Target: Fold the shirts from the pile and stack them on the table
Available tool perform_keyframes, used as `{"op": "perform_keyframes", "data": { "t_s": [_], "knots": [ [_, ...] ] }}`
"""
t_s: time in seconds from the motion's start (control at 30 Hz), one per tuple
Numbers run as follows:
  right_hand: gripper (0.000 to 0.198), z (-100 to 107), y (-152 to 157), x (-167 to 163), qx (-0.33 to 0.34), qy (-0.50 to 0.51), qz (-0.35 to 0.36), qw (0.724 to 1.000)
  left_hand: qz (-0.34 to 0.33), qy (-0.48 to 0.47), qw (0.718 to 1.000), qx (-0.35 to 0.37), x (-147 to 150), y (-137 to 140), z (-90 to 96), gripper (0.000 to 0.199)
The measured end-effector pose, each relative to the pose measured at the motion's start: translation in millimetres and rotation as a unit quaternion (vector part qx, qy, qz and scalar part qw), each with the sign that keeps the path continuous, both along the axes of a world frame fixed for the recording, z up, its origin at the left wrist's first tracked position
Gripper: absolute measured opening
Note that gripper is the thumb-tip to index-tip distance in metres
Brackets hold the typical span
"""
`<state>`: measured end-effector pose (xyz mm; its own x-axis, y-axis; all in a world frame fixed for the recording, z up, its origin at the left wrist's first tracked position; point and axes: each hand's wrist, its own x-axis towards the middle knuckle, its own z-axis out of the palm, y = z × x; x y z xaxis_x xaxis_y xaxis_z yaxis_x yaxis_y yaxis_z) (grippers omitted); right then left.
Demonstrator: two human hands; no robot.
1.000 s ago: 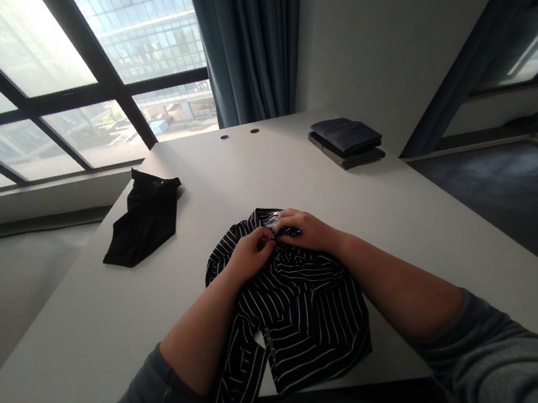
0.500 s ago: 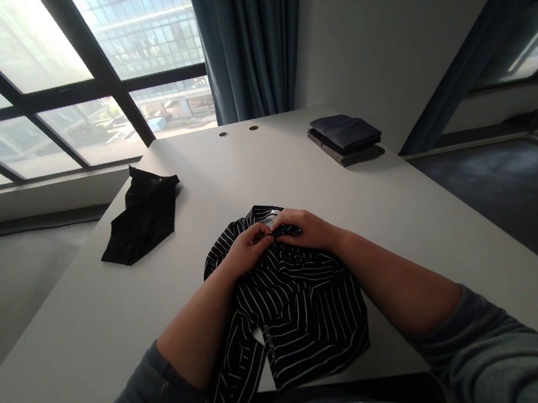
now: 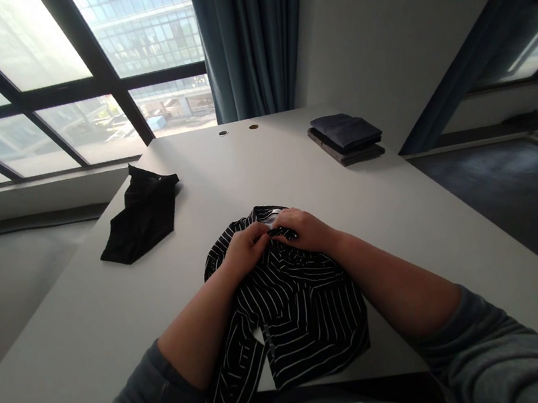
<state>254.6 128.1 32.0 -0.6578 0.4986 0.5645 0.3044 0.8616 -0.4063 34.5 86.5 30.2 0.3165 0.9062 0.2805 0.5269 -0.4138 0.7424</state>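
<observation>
A black shirt with thin white stripes lies bunched at the near side of the white table, one sleeve trailing over the front edge. My left hand pinches the fabric at the collar with closed fingers. From the other side, my right hand grips the same collar area, a fold of striped cloth showing between its thumb and fingers. The fingertips of both hands nearly meet there. A pale label patch shows inside the neck opening just beyond them. Any button between the fingertips is too small to make out.
A crumpled black garment lies at the table's left edge. Toward the back right sits a stack of folded dark clothes. Two round cable holes are near the far edge, with a blue curtain and windows behind.
Both hands stay at the collar, with only slight finger movement. The right fingers have curled a little more over the fold of cloth.
</observation>
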Motion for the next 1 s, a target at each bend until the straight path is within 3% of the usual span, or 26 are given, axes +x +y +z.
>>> {"op": "perform_keyframes", "data": {
  "t_s": [0.37, 0.67, 0.87, 1.0],
  "knots": [
    [0.006, -0.5, -2.9, 0.7, -0.053, 0.044, -0.012, 0.998, -0.016, -0.046, 0.999, -0.024, -3.8, 5.3, -4.7, 0.010],
    [0.005, 0.6, -4.8, -3.2, -0.081, 0.040, -0.040, 0.995, -0.007, 0.025, 0.993, 0.117, 4.3, 1.5, -5.4, 0.009],
    [0.003, -1.3, -5.2, -8.3, -0.069, 0.021, -0.052, 0.996, 0.039, 0.102, 0.990, 0.089, 8.0, 2.6, -5.6, 0.006],
    [0.006, 2.5, -5.8, -7.8, -0.077, 0.020, -0.038, 0.996, 0.080, 0.083, 0.992, 0.056, 6.8, 0.6, -4.2, 0.007]
  ]
}}
